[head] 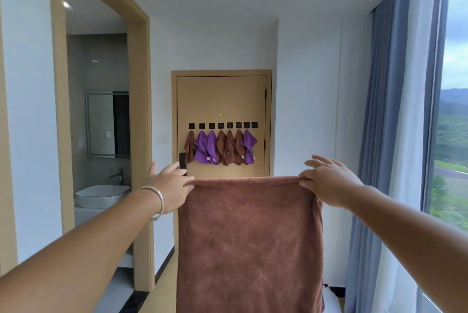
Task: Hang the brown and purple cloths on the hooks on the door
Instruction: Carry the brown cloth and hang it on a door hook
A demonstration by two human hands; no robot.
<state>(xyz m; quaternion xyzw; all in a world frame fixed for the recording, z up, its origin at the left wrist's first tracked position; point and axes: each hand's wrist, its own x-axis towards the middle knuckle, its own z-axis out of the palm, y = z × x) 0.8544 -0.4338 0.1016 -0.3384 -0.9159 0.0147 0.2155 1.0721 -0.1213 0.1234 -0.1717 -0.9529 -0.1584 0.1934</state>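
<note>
I hold a brown cloth [249, 241] spread flat in front of me, hanging down from its top edge. My left hand [170, 186] pinches its top left corner and my right hand [329, 182] pinches its top right corner, the other fingers of both hands stretched out. Ahead stands the tan door [220, 100] with a row of black square hooks [221, 125]. Brown cloths [229, 149] and purple cloths [205, 148] hang from most of them. The rightmost hook [254, 124] carries nothing.
An open doorway on the left shows a bathroom with a white basin [101, 195] and a mirror [107, 124]. Blue and white curtains [395, 135] hang along the window on the right. A black door handle [182, 162] sits left of the hanging cloths.
</note>
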